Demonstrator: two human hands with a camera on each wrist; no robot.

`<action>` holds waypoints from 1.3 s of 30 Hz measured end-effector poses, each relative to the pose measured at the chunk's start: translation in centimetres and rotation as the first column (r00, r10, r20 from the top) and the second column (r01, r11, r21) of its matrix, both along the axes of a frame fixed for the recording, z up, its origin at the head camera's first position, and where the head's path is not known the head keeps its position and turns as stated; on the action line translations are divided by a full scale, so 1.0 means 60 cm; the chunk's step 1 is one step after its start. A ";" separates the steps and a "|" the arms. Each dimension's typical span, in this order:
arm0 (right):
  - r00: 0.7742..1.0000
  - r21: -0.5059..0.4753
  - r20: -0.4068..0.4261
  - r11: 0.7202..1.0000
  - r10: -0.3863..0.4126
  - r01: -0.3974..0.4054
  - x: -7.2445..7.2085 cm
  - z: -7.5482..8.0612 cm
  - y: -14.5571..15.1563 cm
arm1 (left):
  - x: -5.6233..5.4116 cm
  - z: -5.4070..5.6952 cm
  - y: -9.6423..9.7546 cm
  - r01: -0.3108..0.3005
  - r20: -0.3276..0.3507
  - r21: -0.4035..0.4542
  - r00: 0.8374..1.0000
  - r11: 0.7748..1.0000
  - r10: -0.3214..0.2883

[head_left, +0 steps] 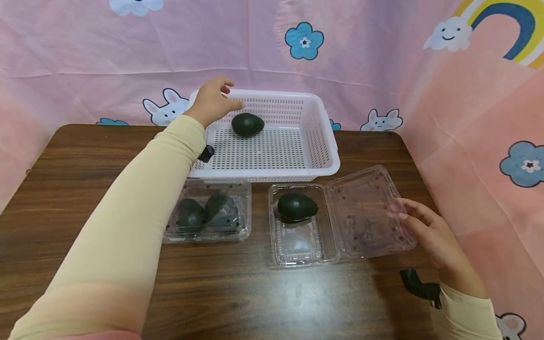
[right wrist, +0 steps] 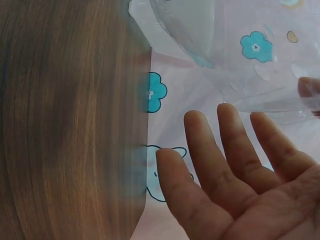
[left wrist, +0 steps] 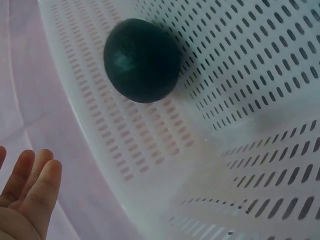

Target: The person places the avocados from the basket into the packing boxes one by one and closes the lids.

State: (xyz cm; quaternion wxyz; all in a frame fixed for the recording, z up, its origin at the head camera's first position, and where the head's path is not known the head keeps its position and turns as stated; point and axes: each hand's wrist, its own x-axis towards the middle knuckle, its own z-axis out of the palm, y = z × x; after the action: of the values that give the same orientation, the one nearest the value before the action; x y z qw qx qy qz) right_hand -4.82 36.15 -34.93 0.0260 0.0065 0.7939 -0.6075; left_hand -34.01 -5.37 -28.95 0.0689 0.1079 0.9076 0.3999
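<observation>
My left hand (head_left: 214, 101) hovers over the back left of a white perforated basket (head_left: 329, 163), fingers spread and holding nothing. Just to its right, an avocado (head_left: 248, 124) lies in the basket; the left wrist view shows this avocado (left wrist: 142, 61) apart from the left hand (left wrist: 30, 200). On the right, my right hand (head_left: 433, 236) pinches the edge of the raised clear lid (head_left: 365, 212) of a clamshell box (head_left: 297, 257). In the right wrist view the right hand's (right wrist: 240, 185) other fingers extend free. One avocado (head_left: 297, 207) sits at the back of that box.
Left of the unlidded box stands a closed clear clamshell box (head_left: 244, 231) with two dark avocados (head_left: 190, 215) inside, partly behind my left arm. Both boxes stand in front of the basket on a brown wooden table (head_left: 238, 302). Printed pink cloth (head_left: 352, 56) hangs behind and to the right.
</observation>
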 end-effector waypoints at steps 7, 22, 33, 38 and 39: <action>0.999 0.049 0.034 0.998 -0.039 0.038 0.000 -0.007 0.006 | -0.012 -0.018 -0.003 0.010 0.010 -0.037 1.000 0.999 -0.010; 0.998 -0.025 -0.065 0.999 0.020 -0.022 -0.009 -0.028 0.010 | -0.037 -0.067 0.005 0.080 0.087 -0.118 0.994 0.990 -0.070; 1.000 0.014 -0.022 1.000 -0.008 0.008 -0.009 -0.035 0.012 | -0.055 -0.088 0.022 0.122 0.089 -0.157 0.990 0.980 -0.109; 0.999 0.014 -0.037 1.000 0.006 -0.005 -0.011 -0.037 0.012 | -0.060 -0.097 0.023 0.138 0.092 -0.174 0.988 0.975 -0.124; 0.999 0.016 -0.043 1.000 0.008 -0.007 -0.011 -0.037 0.012 | -0.060 -0.098 0.023 0.146 0.092 -0.184 0.987 0.972 -0.131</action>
State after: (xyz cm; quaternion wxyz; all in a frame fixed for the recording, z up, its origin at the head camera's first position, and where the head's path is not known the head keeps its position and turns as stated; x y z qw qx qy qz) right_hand -5.50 36.89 -37.17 0.0113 -0.0093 0.7989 -0.6013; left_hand -37.63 -3.99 -34.85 0.1425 0.1482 0.9283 0.3097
